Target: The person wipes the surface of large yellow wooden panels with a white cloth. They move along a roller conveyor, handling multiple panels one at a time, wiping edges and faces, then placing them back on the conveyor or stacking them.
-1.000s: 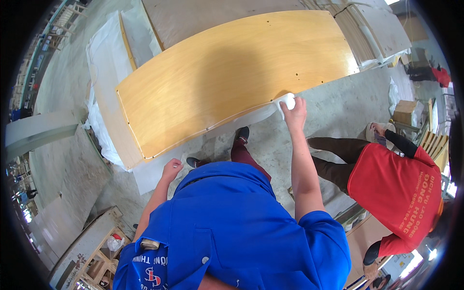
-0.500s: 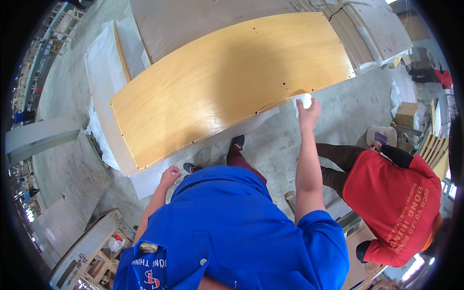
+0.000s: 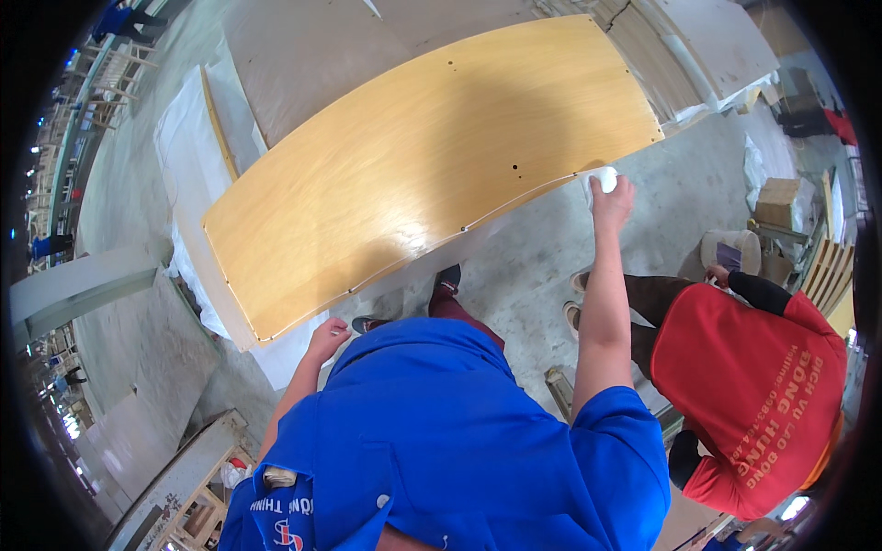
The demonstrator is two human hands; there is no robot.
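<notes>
Right grip: the bare right grip (image 3: 613, 199) has its fingers and thumb closed around a small white rounded object (image 3: 608, 179), held at the panel's near long edge.
White object: inside the right grip, a thin pale flap on the grip's left side toward the panel edge; its exact kind and its long axis cannot be told.
Panel: a long yellow-brown varnished wooden panel (image 3: 413, 156), lying flat, mostly to the left of and beyond the right grip.
Long axis: slanting from just beyond the left grip (image 3: 329, 340) up past the right grip, 1 short end pointing far right, the other left; the long edges look bowed in this wide view.
White line: a thin white line (image 3: 404, 262) along the near long edge, from close to the right grip back to the corner left of the left grip.
Holes: 2 dark holes (image 3: 516, 168) in the panel, left of the right grip.
Left grip: fingers curled, near the panel's lower left corner but apart from it; whether anything is pinched there I cannot tell.
Beyond the right grip: a stack of flat grey-brown boards (image 3: 680, 55).
Right of the right grip, nearer the wearer: a person in a red shirt (image 3: 749, 386), bent over.
</notes>
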